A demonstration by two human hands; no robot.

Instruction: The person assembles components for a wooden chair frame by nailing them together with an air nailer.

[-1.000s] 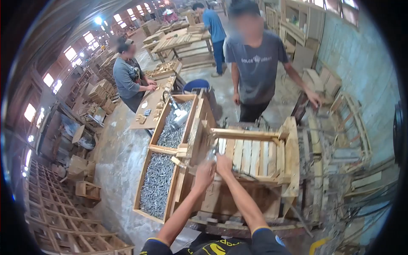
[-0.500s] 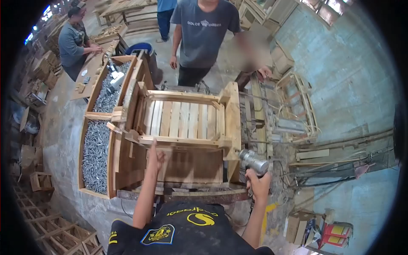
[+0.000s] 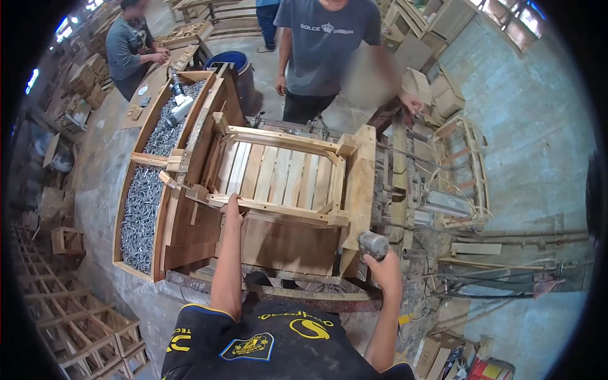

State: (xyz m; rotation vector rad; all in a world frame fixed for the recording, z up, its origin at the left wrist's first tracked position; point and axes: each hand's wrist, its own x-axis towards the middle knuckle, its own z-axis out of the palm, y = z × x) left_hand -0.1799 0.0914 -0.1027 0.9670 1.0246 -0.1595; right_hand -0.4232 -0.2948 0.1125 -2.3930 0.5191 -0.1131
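A slatted wooden frame [image 3: 278, 208] lies on a larger wooden piece at the centre. My left hand [image 3: 233, 208] grips its near rail towards the left end, with some fingers hidden below the rail. My right hand [image 3: 385, 269] is wrapped round a grey metallic tool [image 3: 373, 244], whose head is beside the near right corner of the wooden assembly, close to the upright board [image 3: 361, 183]. Whether the tool touches the wood cannot be made out.
Long wooden trays of metal fasteners [image 3: 140, 218] stand on the left, with another tool [image 3: 180, 109] on the upper one. One person [image 3: 326, 57] stands across the frame; another [image 3: 126, 47] works at a table. Clamps and bars [image 3: 396, 183] lie right.
My left hand has moved onto the near rail and closed round it. The tool in my right hand has turned, its head now pointing more towards me. The view has shifted slightly.
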